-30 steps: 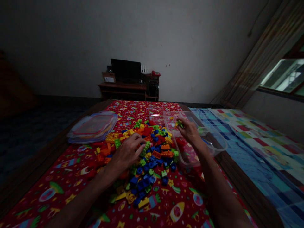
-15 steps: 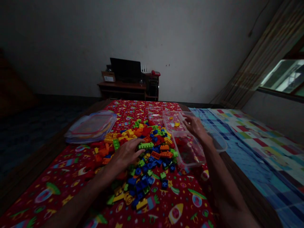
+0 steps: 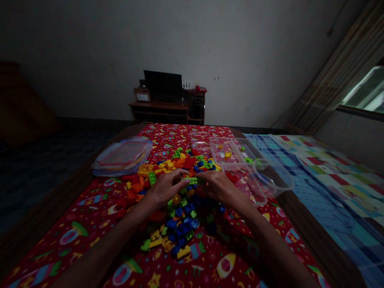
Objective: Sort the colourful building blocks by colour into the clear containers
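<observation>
A loose heap of toy building bricks (image 3: pixel 184 230) in green, blue, yellow, orange and red lies before me. Above its middle, my left hand (image 3: pixel 166 187) pinches a long green building brick (image 3: pixel 192 181) between thumb and fingers. My right hand (image 3: pixel 220 186) hovers over the right part of the heap with bent fingers, its fingertips close to the brick's right end. Whether they touch it cannot be made out. Clear plastic boxes (image 3: pixel 264 202) stand to the right of the heap; a few yellow and green bricks show in separate ones, and red ones in the nearest.
Stacked clear lids (image 3: pixel 121 158) lie on the left of the red patterned cloth (image 3: pixel 99 240). A round clear tub (image 3: pixel 285 186) stands at the right edge beside a bed with checked covers (image 3: pixel 318 192). A desk with a monitor (image 3: pixel 163 86) is against the far wall.
My right hand has moved left and nearer, from above the clear boxes to beside the green brick. Green bricks now show in the far right box. My left hand still holds its brick.
</observation>
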The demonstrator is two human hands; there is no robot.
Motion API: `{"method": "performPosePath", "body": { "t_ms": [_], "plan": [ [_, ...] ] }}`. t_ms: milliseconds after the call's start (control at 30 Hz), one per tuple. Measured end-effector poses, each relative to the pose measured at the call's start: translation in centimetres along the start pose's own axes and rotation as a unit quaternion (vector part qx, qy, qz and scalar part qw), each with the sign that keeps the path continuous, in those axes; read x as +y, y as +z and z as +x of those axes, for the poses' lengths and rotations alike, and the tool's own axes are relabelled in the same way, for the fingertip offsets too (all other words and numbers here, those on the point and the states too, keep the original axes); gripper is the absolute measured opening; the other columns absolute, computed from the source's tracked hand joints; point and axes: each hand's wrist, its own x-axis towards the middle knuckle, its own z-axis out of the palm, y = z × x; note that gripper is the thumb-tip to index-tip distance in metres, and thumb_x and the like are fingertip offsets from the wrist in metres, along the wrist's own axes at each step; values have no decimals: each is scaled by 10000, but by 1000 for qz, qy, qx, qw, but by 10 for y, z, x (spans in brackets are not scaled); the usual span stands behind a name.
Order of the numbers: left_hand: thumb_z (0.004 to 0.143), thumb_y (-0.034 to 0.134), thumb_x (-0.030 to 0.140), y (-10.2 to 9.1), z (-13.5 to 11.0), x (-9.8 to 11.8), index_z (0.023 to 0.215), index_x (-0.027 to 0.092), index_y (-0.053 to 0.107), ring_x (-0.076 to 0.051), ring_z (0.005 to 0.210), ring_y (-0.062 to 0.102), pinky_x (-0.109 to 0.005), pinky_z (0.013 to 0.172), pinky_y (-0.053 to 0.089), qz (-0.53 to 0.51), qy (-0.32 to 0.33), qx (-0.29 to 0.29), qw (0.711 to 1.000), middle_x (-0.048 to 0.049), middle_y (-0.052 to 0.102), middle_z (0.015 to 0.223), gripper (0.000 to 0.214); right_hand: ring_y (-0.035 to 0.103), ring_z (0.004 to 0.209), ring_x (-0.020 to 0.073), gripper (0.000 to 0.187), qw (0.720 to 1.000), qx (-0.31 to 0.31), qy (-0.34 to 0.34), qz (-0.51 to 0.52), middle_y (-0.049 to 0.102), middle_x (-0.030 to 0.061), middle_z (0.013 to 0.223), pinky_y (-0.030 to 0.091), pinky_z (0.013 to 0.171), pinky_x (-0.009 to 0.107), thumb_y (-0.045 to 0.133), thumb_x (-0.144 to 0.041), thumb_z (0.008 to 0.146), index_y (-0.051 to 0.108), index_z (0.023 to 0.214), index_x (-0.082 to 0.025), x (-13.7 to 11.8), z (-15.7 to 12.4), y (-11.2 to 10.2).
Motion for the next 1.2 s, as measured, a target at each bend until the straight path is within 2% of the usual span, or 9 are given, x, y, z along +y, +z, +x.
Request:
{"method": "performPosePath", "body": {
  "t_ms": [133,233,467,667,800,900,1033,1133,1200],
  "plan": [
    [834,465,466,-4,0,1,1036,181,638,-181,647,641,-250,596,467,38,19,17,999,-19,701,734,389,535,676,140,194,998,0,46,-41,646,55,786,336,611,242,529,-215,876,610,1041,-152,8,-2,-2],
    [847,453,426,-5,-1,1,987,195,665,-180,686,653,-245,629,477,72,46,23,996,-26,723,797,344,472,566,115,218,993,5,95,-65,600,21,655,267,553,239,486,-287,910,632,1001,-153,22,-2,-4],
    [882,413,366,3,-4,-4,956,216,683,-185,824,667,-259,760,497,104,103,-41,988,-35,731,918,318,529,631,152,220,964,53,221,-138,648,71,741,301,589,257,478,-289,894,653,922,-159,75,-12,-22],
    [898,421,353,14,-7,-13,976,215,674,-182,862,663,-263,790,489,123,133,-68,981,-47,715,954,299,600,743,193,282,928,87,313,-184,692,111,864,368,648,271,425,-186,867,650,1035,-161,91,-23,-39],
    [889,423,339,12,-6,-12,972,207,675,-199,868,663,-288,800,489,131,121,-67,982,-58,715,949,297,619,810,245,322,882,130,390,-229,692,159,909,416,710,323,418,-300,897,665,1042,-155,115,-21,-55],
    [857,438,314,2,-2,-14,953,211,679,-201,858,661,-294,803,488,134,102,-64,984,-52,719,942,279,612,906,282,366,856,141,428,-252,677,203,961,435,772,370,420,-328,901,656,1081,-113,141,-17,-68],
    [815,483,310,-18,4,-22,925,211,683,-197,825,656,-287,779,485,134,75,-46,987,-44,720,905,250,594,1003,287,390,868,108,418,-247,667,210,1032,427,848,375,441,-304,896,616,1158,-73,150,-17,-71],
    [824,504,340,-28,4,-24,897,211,683,-192,807,647,-280,768,478,131,76,-63,986,-38,711,884,232,627,937,254,366,896,108,381,-200,691,175,990,440,829,343,435,-295,899,636,1134,-99,128,-17,-58],
    [832,522,350,-27,3,-26,901,219,675,-188,830,636,-277,778,472,130,91,-77,984,-34,699,906,213,647,844,221,337,923,103,341,-142,710,141,915,452,775,312,441,-289,895,662,1084,-120,106,-15,-43]
  ]
}}
